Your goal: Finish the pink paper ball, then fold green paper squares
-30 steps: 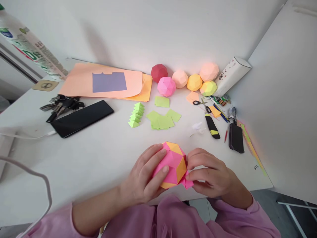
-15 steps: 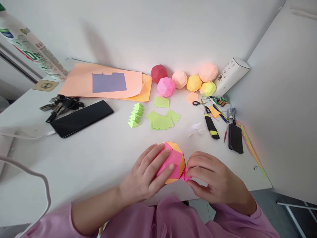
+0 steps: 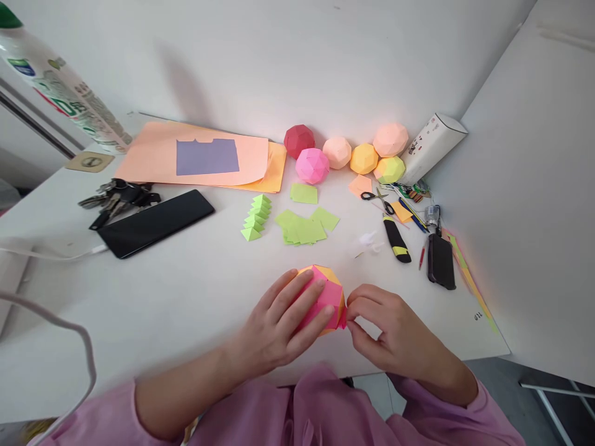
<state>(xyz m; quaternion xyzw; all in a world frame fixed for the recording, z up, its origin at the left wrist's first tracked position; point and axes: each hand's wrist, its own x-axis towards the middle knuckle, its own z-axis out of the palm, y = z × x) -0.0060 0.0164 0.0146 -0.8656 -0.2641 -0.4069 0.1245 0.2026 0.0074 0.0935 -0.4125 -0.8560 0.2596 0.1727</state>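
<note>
A faceted paper ball (image 3: pixel 331 296) in pink and orange rests near the desk's front edge. Over its left side and top lies my left hand (image 3: pixel 283 319), fingers curved round it and holding it. At the ball's lower right, my right hand (image 3: pixel 388 325) pinches a small pink paper piece (image 3: pixel 343 317) between thumb and fingertips; how far it is tucked into the ball is hidden. Farther back are loose green paper squares (image 3: pixel 304 229), a smaller green stack (image 3: pixel 304 193) and a row of folded green paper units (image 3: pixel 256 218).
Finished paper balls (image 3: pixel 312 165) line the wall beside a white box (image 3: pixel 432 148). Scissors (image 3: pixel 379 197), a box cutter (image 3: pixel 396 239) and a black case (image 3: pixel 441 261) lie right. Left are a phone (image 3: pixel 157 223), keys (image 3: pixel 118 197), orange sheets (image 3: pixel 158 145) and a cable (image 3: pixel 69 325).
My right hand has moved slightly left, closer to the ball, and its fingers have drawn together. Less of the small pink piece shows now. My left hand keeps its hold.
</note>
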